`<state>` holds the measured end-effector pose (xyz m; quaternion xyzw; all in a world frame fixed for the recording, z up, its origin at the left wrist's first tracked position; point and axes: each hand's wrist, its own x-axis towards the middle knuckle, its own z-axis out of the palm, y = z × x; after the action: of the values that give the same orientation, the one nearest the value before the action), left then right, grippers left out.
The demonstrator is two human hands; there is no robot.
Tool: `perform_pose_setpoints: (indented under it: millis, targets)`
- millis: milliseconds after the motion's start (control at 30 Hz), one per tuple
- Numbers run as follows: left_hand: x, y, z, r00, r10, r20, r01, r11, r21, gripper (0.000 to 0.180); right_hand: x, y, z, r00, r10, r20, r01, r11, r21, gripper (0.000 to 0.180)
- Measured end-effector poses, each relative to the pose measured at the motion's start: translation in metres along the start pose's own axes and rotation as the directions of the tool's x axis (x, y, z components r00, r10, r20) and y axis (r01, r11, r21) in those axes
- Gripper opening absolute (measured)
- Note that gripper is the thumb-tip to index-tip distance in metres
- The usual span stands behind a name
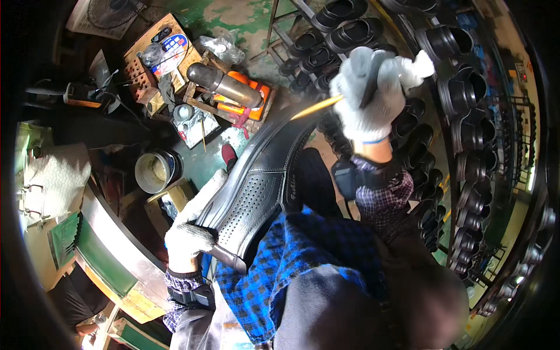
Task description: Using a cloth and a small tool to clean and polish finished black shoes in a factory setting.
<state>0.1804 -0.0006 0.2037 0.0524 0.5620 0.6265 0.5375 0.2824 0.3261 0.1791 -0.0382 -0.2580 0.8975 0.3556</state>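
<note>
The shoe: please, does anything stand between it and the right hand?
Only the yellow tool, which the right hand itself holds, reaching toward the toe end of the shoe; whether it touches, I cannot tell. Nothing else visible stands between them.

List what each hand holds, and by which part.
Left hand: black shoe, at its near end. Right hand: yellow stick, by the end away from the shoe.

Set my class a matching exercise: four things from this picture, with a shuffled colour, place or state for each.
Things:
1. Shoe
2. Stick
3. Cloth
4. Bucket

Descriptions:
A. Blue and black checks
B. Pale inside, with a round opening
C. Yellow, in the right hand
D. Black, held by the left hand

Pairs: 1-D, 2-C, 3-A, 4-B.
</note>
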Motion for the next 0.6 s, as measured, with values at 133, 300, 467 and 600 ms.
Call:
perform_pose_setpoints:
  millis: [133,300,467,600]
  targets:
    - [-0.002,-0.006,-0.01,0.994,-0.069,-0.086,0.071,0.997,0.016,0.082,0.014,-0.025,-0.005,0.957,-0.286,0.043,0.112,0.23,-0.967,0.019]
    - [0.005,-0.027,-0.025,0.954,0.058,-0.295,0.082,0.893,0.442,0.069,0.005,-0.014,-0.004,0.696,-0.593,0.404,0.27,-0.304,-0.913,0.004]
    - [0.061,-0.026,0.002,0.806,0.407,-0.43,-0.165,0.852,0.497,0.06,-0.059,-0.036,-0.013,0.957,0.004,0.291,0.251,-0.516,-0.819,0.03]
    - [0.087,0.059,0.062,0.656,0.731,-0.191,-0.579,0.648,0.495,0.053,-0.089,-0.077,0.013,0.994,0.004,-0.112,-0.111,0.167,-0.98,0.021]
